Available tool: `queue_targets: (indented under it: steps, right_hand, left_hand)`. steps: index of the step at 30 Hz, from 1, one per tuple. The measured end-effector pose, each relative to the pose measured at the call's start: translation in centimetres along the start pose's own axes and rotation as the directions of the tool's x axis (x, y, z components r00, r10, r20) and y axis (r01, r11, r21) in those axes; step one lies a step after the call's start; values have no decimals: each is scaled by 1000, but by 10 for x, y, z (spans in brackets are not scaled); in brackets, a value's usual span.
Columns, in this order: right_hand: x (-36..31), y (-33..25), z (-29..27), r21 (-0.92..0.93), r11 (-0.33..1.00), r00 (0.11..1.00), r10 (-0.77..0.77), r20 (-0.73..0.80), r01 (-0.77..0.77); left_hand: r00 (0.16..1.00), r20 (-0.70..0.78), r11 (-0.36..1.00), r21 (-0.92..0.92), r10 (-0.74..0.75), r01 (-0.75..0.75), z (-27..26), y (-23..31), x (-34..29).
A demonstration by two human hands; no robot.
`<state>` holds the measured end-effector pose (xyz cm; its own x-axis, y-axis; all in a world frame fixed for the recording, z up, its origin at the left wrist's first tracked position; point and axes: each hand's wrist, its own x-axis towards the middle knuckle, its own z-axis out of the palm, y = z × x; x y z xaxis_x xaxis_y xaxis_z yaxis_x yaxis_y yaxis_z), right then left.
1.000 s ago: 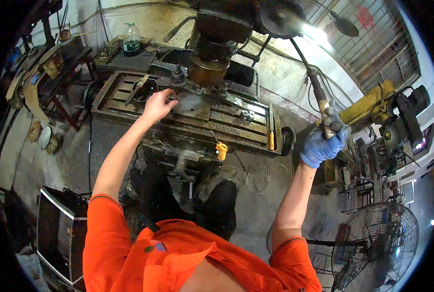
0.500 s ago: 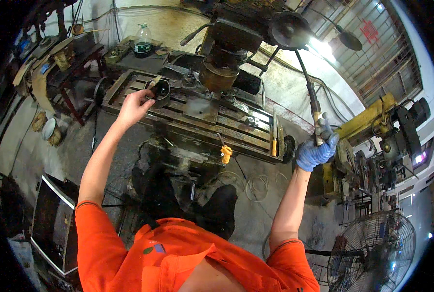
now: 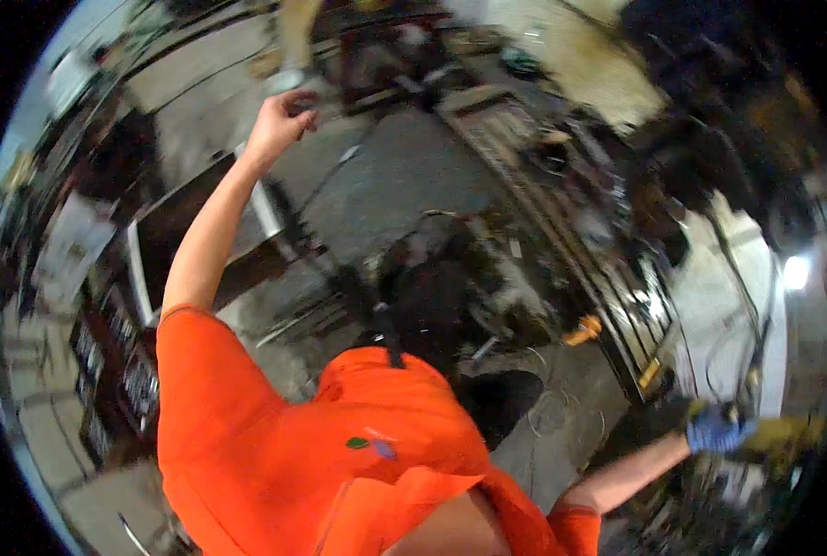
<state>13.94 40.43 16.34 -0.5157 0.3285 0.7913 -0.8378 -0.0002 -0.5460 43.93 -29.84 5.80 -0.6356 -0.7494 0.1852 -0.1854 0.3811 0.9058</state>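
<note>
My bare left hand (image 3: 284,128) is raised at upper left over the floor, away from the machine. Its fingers are half curled with the thumb apart, and I see nothing between them. My right hand (image 3: 717,432), in a blue glove, is wrapped round the lower end of a lever handle (image 3: 753,378) at the right, partly smeared by motion. Between my hands runs the slotted machine table (image 3: 561,243), with a dark round cup (image 3: 552,156) on it. A yellow crank handle (image 3: 584,330) juts from its near side, and a yellow-handled tool (image 3: 650,373) lies at its right end.
An open dark box with a pale rim (image 3: 135,269) stands on the left. Beyond my left hand are a white bucket (image 3: 288,80) and a dark stand. A bottle (image 3: 522,61) sits behind the table. A coiled cable (image 3: 552,412) lies on the floor.
The view has swung left, so the machine appears further right. My left hand has left the round cup and moved out left. My right hand stays on the lever handle.
</note>
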Motion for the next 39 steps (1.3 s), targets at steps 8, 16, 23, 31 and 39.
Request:
queue_targets:
  steps: [8,16,23,31,39]
  right_hand:
    - [41,14,-20,-868,-2,732,-537,420,497]
    - [67,5,-22,-781,-98,606,-574,551,617]
    - [54,-17,-4,-214,963,985,-144,97,161]
    - [60,-44,32,-342,882,945,-289,156,326]
    - [72,-68,64,-520,693,862,-462,210,498]
  left_hand:
    - [859,-278,456,754,-430,473,-209,-163,-150]
    - [726,-392,8,877,-564,480,-196,-197,-190]
    - [831,-168,-22,983,-530,184,-220,-285,-200]
    - [866,-155,-74,988,-476,136,-253,-310,-171]
    - [740,-143,-114,989,-658,90,-227,-284,-172]
